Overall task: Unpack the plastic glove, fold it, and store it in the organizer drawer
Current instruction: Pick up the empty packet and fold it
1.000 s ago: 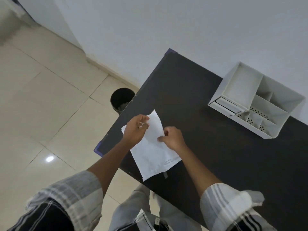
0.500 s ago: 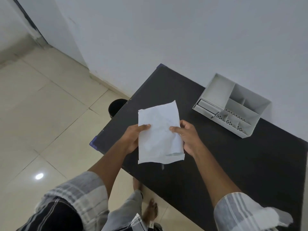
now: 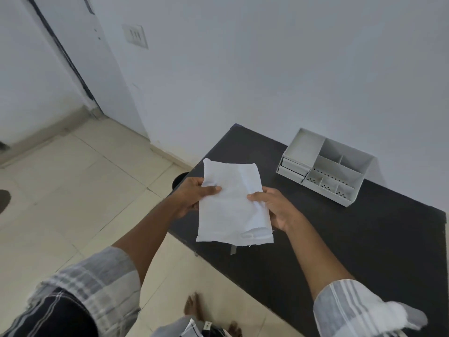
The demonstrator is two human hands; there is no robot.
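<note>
A flat white packet, the glove's wrapper, is held up in the air above the near left corner of the black table. My left hand grips its left edge with the thumb on top. My right hand grips its right edge the same way. The glove itself does not show. The white organizer stands at the back of the table by the wall, with open compartments on top and two shut drawers on its left front.
A dark bin sits on the tiled floor beside the table's left edge, mostly hidden by my left hand. A white wall runs behind the table. My bare feet show below, near the table's front edge.
Both hands lifted the packet off the table and turned it upright, gripping it by its two sides. My head tilted up, so the organizer now appears lower in view.
</note>
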